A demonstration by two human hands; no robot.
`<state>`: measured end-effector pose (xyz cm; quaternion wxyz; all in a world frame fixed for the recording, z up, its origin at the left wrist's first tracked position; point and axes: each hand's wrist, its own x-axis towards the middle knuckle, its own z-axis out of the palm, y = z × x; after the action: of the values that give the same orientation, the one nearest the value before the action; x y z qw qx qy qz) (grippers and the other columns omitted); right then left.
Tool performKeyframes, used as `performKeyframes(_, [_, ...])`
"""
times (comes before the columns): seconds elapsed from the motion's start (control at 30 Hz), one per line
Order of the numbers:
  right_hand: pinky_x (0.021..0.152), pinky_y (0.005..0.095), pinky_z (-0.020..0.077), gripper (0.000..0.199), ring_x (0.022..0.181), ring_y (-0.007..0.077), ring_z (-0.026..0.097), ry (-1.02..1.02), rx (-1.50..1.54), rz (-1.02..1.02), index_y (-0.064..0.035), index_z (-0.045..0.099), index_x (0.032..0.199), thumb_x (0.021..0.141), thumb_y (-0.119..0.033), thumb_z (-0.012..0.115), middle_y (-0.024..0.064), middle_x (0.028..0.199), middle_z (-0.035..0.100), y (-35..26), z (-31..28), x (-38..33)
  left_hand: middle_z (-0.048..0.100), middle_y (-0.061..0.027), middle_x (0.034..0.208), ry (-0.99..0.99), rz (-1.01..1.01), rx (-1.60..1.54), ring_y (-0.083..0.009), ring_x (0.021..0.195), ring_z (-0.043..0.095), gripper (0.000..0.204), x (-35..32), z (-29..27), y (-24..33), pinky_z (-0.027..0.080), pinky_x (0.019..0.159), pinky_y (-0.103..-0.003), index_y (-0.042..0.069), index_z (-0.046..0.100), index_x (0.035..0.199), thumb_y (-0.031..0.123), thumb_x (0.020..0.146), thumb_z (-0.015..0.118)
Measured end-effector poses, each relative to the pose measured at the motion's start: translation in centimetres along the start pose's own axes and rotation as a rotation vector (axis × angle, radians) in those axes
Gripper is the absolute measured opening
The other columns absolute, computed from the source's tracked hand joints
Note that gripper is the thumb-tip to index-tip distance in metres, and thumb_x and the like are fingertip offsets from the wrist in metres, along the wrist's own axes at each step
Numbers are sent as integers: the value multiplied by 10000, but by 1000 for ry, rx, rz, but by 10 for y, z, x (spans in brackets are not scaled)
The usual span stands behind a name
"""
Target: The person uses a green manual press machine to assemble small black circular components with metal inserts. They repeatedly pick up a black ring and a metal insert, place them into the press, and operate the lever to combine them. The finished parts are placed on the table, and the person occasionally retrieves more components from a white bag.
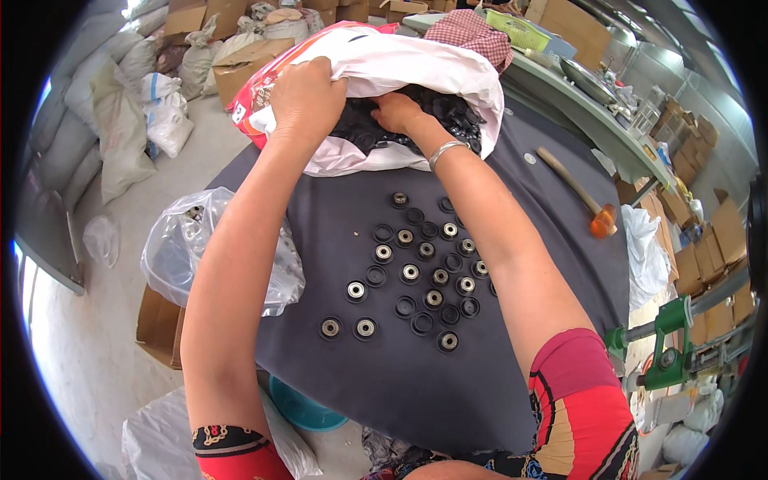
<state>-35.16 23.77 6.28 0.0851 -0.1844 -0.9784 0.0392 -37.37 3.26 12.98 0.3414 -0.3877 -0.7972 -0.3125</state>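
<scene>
The sack (416,52) lies at upper centre of the frame, on the dark cloth (376,384), mouth facing the lower edge. The left hand (308,96) is clenched on the left part of its rim, apparently to keep the mouth raised for access. The right hand (398,114) reaches inside, at the black parts (452,116); shadow hides the fingertips, so whether it grasps one cannot be told. At centre, metal-centred pieces (433,298) and black rings (405,306) lie spread out, probably for separate access. The hammer (576,184) lies aside, upper right.
</scene>
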Motion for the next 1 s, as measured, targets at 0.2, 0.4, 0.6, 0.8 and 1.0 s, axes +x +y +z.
performKeyframes(0.2, [1102,410,368,698,1317,312,452,54,-1,84,-145,432,1427,827,-445,623,140,1475,416,15,23,28,662,-192,765,6,60,-85,-378,787,644,271,-4,6,6,486,727,-474,8,660,825,274,774,682])
performKeyframes(0.4, [1113,378,358,798,1367,306,383,60,-87,-128,-158,367,1466,768,-353,700,148,1502,371,1,12,16,657,-199,759,-16,38,-93,-381,771,640,243,-9,5,-6,480,720,-476,6,658,835,241,775,680])
performKeyframes(0.6, [1114,407,323,631,1339,325,396,291,-149,-145,-117,466,1381,809,-271,683,149,1438,445,4,15,12,662,-192,764,-29,40,-82,-374,778,641,236,-10,1,-2,483,720,-472,9,663,822,238,768,684])
performKeyframes(0.8, [1049,414,374,534,1234,314,498,678,63,-246,-97,542,1296,794,-226,667,148,1307,557,10,16,9,672,-181,778,-59,31,-45,-365,803,650,249,-12,0,1,493,741,-461,14,675,840,247,754,696])
performKeyframes(1.0, [849,427,495,305,961,344,630,468,107,-216,-73,655,1041,740,-120,646,170,1017,670,12,-17,-62,686,-183,869,-64,100,-109,-329,844,659,290,-15,-9,-7,498,757,-434,46,705,949,254,747,704])
